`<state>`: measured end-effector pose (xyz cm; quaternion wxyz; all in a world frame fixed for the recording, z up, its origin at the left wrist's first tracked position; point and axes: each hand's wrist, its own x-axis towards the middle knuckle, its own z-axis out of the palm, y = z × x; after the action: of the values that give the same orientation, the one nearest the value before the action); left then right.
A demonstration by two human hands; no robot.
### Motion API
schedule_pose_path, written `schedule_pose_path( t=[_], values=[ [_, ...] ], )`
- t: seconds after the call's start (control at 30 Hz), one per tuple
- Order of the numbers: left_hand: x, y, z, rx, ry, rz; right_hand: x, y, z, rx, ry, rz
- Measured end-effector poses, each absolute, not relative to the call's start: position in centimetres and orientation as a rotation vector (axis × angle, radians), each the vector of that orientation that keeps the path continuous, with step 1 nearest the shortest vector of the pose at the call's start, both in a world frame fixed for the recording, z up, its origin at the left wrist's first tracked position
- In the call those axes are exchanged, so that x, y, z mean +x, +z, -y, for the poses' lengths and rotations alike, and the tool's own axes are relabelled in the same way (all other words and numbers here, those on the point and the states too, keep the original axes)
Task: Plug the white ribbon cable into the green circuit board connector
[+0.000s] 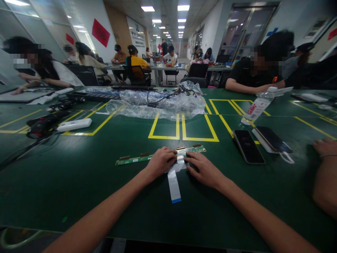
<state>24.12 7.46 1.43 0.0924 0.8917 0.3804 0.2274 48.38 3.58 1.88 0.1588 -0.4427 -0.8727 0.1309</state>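
Observation:
A long narrow green circuit board [134, 160] lies across the table in front of me, partly covered by my hands. A white flat ribbon cable [174, 186] with a blue end runs from the middle of the board toward me. My left hand [162, 162] has its fingers bent and pressed together at the left side of the cable's upper end; its thumb tip is hard to see. My right hand [204, 168] rests at the right side, fingers stretched and apart, tips touching the cable's edge by the board. A clear film-like piece [181, 167] lies under the cable between the hands.
Right of my hands lie a black phone [249, 147], another phone [272, 138] with a white cable and a tilted bottle [258, 107]. Crumpled clear plastic [158, 102] with black wires lies ahead. A white device [74, 124] is left. Another person's arm [326, 172] rests at right.

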Motion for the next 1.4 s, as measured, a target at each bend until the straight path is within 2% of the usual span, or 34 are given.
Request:
schedule_pose_path(
  t=[1.0,1.4],
  values=[
    [24.2,1.2,-7.1,2.641,0.659,-1.129,48.4,2.7,-3.3,-1.267,0.351,2.524],
    [24.3,2.2,-5.7,2.678,0.512,-1.140,48.5,3.9,-2.6,-1.246,0.393,2.588]
  ],
)
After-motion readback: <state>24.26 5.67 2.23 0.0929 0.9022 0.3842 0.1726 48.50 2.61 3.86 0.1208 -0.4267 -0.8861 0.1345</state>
